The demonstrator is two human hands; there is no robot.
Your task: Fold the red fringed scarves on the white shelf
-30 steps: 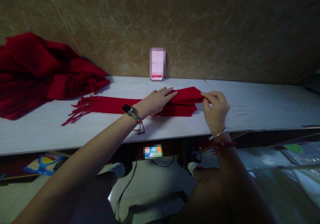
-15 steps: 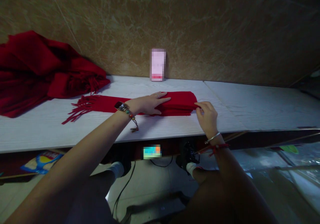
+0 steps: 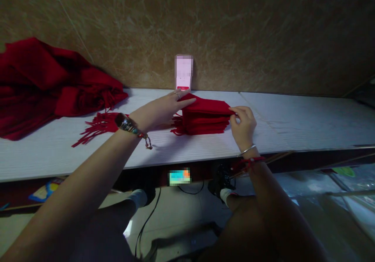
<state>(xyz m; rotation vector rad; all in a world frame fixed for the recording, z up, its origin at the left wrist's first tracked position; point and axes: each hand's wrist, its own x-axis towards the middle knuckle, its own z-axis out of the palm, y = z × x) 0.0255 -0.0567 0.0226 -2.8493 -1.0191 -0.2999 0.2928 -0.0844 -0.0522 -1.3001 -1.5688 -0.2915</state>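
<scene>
A red fringed scarf (image 3: 206,115) lies on the white board in front of me, its right part stacked in flat folds. My left hand (image 3: 166,107) is at the left end of the top fold, which is raised off the stack. Its fingers lie over the cloth and its thumb is hidden, apparently gripping the edge. The fold's right corner is pinched between the thumb and fingers of my right hand (image 3: 242,123). Tassels show below my left hand, and more fringe (image 3: 96,127) spreads to the left beyond my wrist.
A heap of red fringed cloth (image 3: 52,90) rests on the board's left end against the brown marbled wall (image 3: 234,35). A phone with a blurred screen (image 3: 184,72) leans on that wall. Below the board's (image 3: 307,121) front edge are another blurred screen (image 3: 179,177) and a cable (image 3: 146,215).
My left hand has moved left and toward the wall, and the top fold has come up off the stack. My right hand has risen slightly, still pinching the right end.
</scene>
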